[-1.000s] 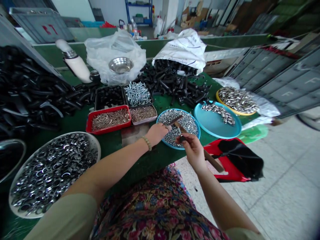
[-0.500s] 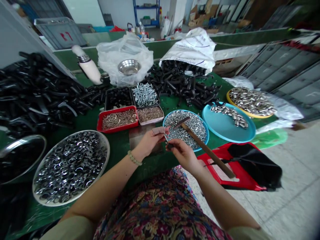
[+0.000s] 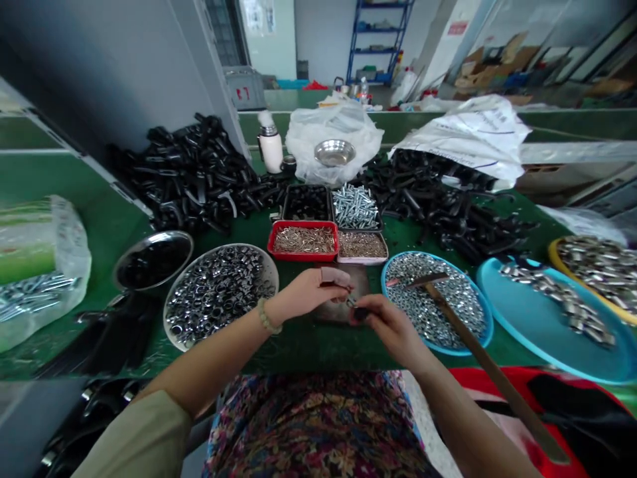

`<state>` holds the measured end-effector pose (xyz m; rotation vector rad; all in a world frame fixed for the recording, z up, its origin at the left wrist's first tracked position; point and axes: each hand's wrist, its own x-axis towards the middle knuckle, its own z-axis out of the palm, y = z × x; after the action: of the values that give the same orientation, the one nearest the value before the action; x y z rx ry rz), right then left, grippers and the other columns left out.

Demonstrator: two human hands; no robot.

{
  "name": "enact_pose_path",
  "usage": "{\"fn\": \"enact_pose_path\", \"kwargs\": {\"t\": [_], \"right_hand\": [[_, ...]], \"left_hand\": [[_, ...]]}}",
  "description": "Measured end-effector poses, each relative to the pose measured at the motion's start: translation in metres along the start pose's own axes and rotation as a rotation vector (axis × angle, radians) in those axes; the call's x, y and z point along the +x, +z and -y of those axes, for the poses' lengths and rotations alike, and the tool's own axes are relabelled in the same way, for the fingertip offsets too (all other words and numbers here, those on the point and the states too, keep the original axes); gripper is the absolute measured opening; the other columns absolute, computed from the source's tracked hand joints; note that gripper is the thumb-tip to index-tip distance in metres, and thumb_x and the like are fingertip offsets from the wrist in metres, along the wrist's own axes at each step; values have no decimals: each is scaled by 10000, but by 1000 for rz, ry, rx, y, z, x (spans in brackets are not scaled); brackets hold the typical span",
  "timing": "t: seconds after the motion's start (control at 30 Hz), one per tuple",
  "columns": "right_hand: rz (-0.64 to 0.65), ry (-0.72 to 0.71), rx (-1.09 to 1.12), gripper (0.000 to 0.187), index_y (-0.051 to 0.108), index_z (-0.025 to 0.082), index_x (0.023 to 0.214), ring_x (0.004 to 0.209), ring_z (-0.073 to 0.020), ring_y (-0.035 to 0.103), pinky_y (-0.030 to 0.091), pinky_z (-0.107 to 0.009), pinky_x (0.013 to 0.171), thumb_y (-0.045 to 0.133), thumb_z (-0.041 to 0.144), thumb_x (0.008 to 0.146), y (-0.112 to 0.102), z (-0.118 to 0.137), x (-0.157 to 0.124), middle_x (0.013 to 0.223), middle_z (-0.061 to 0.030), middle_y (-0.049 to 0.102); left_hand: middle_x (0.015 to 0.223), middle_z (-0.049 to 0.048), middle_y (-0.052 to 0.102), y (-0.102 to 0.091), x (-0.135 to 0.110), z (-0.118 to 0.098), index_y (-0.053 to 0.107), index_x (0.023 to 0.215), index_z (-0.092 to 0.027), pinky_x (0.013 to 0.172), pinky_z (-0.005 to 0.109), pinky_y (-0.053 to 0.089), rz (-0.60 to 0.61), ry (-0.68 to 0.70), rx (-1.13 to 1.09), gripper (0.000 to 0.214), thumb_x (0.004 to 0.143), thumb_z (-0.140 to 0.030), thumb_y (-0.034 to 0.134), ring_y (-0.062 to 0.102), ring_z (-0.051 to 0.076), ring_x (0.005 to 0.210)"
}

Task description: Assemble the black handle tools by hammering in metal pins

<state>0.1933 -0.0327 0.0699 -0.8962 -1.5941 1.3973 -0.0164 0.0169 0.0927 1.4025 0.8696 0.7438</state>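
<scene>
"What do the hands hold?"

"The left hand (image 3: 311, 292) and right hand (image 3: 391, 325) are together, their fingertips pinching a tiny steel fastener (image 3: 352, 302) with a dark end, too small to make out fully. It sits just above a flat brown plate (image 3: 331, 315) on the green surface (image 3: 298, 352)."

"Why hold it that way?"

"Probably so both hands can steady so small a part."

"What lies nearby?"

"A round steel tray of silver rings (image 3: 166, 312) is to the left. To the right, a round blue tray heaped with steel nuts (image 3: 490, 325) carries a long wooden-handled hammer (image 3: 472, 345), its handle toward the person, seemingly for easy reach."
</scene>
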Motion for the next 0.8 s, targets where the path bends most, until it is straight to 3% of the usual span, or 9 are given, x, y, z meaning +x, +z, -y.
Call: {"fn": "enact_pose_path", "kwargs": {"t": [0.1,0.2,0.3,0.43,0.47,0.53,0.67,0.8], "right_hand": [[-64,106,622,199,628,279,946,582,-80,590,512,-168,559,723,368,796,21,-1,12,699,29,634],[13,218,880,300,650,287,939,518,-46,544,464,-105,483,818,337,695,34,0,13,643,47,598],[13,187,756,254,656,307,966,526,-58,564,482,-121,489,768,381,750,33,4,8,658,42,620],[16,60,75,167,688,266,1016,891,-164,668,552,-274,808,638,332,870,18,13,4,940,-51,713],[27,51,-20,168,691,255,1023,951,-177,660,537,-294,860,624,313,880,16,14,4,984,-64,712],[21,62,73,155,674,263,1010,869,-157,667,551,-273,801,624,330,879,17,13,5,921,-42,710],[-46,196,703,285,602,277,968,531,-63,546,493,-143,507,751,403,760,32,3,9,690,46,606],[-112,290,798,402,563,271,971,529,-54,509,483,-140,507,810,396,679,36,-3,10,691,54,576]], "left_hand": [[954,63,711,-3,-20,-23,692,911,-173,844,288,532,-107,384,185,127,828,-262,655,659,155,895],[976,79,699,-3,-37,-32,677,971,-170,816,266,545,-143,512,272,160,849,-265,636,664,148,888],[940,67,688,-7,-42,-29,686,952,-161,784,255,546,-143,406,258,174,832,-284,658,662,146,851],[774,26,669,-18,-33,-24,671,968,-145,645,250,544,17,-56,76,201,852,-302,620,637,119,651],[759,20,666,-20,-31,-24,668,954,-143,644,251,543,56,-104,47,194,847,-300,626,632,115,640],[802,24,676,-20,-30,-26,670,892,-148,725,263,544,53,-22,57,150,813,-277,669,643,123,723],[998,58,684,-10,-35,-24,680,934,-185,886,297,514,-74,350,183,122,833,-174,613,641,152,935],[1157,65,633,-4,-34,-9,668,1003,-231,977,342,472,-172,428,311,232,842,-124,538,599,183,1071]]}}
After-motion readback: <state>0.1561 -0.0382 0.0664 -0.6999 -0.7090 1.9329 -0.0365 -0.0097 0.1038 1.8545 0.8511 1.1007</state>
